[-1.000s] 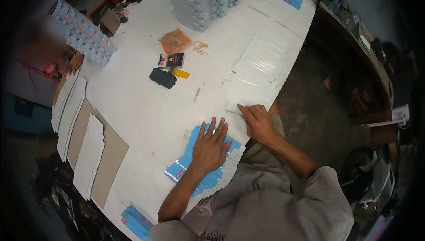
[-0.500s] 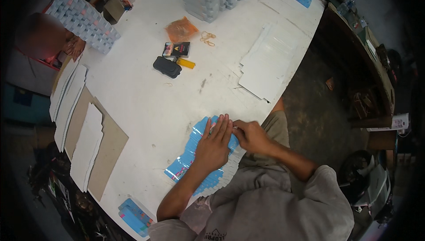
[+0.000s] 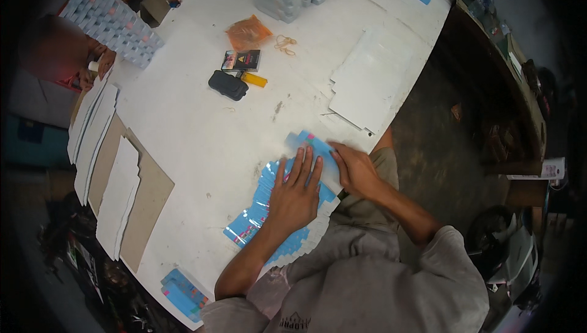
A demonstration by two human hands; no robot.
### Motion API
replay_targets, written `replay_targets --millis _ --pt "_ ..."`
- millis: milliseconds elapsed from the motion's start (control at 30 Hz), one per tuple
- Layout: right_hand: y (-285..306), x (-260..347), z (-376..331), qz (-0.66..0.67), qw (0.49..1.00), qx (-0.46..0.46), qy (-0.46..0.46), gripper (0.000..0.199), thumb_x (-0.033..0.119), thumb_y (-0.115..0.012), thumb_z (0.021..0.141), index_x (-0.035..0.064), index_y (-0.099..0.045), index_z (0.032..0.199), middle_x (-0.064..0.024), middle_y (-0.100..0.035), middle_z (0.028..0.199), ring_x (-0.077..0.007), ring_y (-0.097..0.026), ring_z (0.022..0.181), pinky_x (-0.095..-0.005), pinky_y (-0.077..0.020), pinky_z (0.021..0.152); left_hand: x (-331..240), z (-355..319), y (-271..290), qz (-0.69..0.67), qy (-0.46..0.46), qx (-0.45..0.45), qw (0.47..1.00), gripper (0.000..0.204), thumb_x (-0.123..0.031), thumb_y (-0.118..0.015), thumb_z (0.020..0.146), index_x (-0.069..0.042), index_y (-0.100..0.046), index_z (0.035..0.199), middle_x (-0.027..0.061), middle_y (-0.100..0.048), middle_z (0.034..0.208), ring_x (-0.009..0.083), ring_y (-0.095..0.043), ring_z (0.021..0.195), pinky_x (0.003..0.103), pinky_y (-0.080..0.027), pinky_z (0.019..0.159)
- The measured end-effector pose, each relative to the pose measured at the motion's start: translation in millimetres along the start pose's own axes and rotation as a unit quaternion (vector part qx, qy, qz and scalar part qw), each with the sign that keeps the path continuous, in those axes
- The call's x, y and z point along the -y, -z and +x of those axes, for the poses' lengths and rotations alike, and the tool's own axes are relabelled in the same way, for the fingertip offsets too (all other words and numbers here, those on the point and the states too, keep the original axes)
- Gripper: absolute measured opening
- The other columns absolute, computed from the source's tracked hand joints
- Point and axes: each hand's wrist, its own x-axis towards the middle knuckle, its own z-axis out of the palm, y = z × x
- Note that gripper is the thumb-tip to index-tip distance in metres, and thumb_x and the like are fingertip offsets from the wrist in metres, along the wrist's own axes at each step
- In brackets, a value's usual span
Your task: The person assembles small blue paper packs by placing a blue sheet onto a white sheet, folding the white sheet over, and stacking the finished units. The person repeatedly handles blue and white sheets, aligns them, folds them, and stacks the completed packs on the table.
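Left hand (image 3: 295, 198) lies flat, fingers slightly spread, on a fan of overlapping blue sheets (image 3: 262, 190) at the near edge of the white bench (image 3: 195, 150), while the right hand (image 3: 356, 171) pinches the right side of a loose blue sheet (image 3: 323, 151), blurred, by the left fingertips; white sheets (image 3: 374, 85) lie farther off

The left hand (image 3: 293, 198) is lying palm down inside the near edge of the table (image 3: 195, 119), fingers extending and spreading slightly. The right hand (image 3: 354, 168) is pinching beside that edge, fingers bending, its forearm (image 3: 403, 204) angling leftward.
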Motion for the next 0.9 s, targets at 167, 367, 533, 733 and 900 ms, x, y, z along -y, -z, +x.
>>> replay_targets --millis 167,367,533,733,900 --pt "-1 -19 -4 -0.015 0.993 0.044 -0.111 0.026 0.01 -0.065 0.095 0.0002 -0.063 0.119 -0.0292 -0.07 0.093 -0.0505 -0.069 0.091 -0.0536 -0.0543 0.075 7 -2 -3 -0.006 -0.028 0.069 0.997 0.068 -0.023 -0.061 0.097 0.007 -0.042 0.154 0.0268 -0.036 0.165 0.0388 -0.032 0.156 0.061 -0.018 0.127" --pt "11 -56 9 -0.069 0.996 -0.052 0.026 0.047 0.015 -0.076 0.09 0.0009 -0.064 0.134 -0.0175 -0.064 0.106 -0.0377 -0.061 0.098 -0.0508 -0.0458 0.089 6 -1 -7 -0.074 -0.001 0.046 0.996 0.064 -0.029 -0.064 0.097 0.001 -0.05 0.151 0.0252 -0.044 0.161 0.0381 -0.044 0.148 0.057 -0.03 0.121" --pt "5 -20 17 -0.156 0.981 -0.101 0.047 0.035 0.006 -0.067 0.093 -0.0008 -0.064 0.128 -0.0186 -0.064 0.087 -0.0395 -0.065 0.087 -0.0464 -0.0484 0.078 1 -6 -8 -0.047 0.029 0.053 0.997 0.066 -0.028 -0.065 0.096 -0.004 -0.048 0.155 0.0241 -0.042 0.162 0.0405 -0.046 0.143 0.058 -0.034 0.114" --pt "6 7 -1 0.028 0.985 0.119 -0.124 0.02 0.008 -0.06 0.099 -0.0055 -0.066 0.112 -0.0308 -0.069 0.083 -0.0459 -0.071 0.079 -0.0552 -0.0542 0.069 -1 1 -5 -0.01 -0.018 0.047 0.999 0.083 -0.021 -0.069 0.084 0.004 -0.04 0.157 0.0243 -0.032 0.168 0.0434 -0.03 0.156 0.066 -0.019 0.125" --pt "36 -10 22 0.159 0.952 0.147 -0.218 0.028 0.019 -0.073 0.096 -0.0042 -0.072 0.112 -0.0203 -0.073 0.086 -0.0361 -0.072 0.074 -0.0403 -0.0557 0.067 2 1 -3 -0.081 -0.022 0.028 0.996 0.092 -0.02 -0.07 0.078 0.009 -0.033 0.157 0.0275 -0.031 0.168 0.0459 -0.026 0.157 0.068 -0.015 0.126"
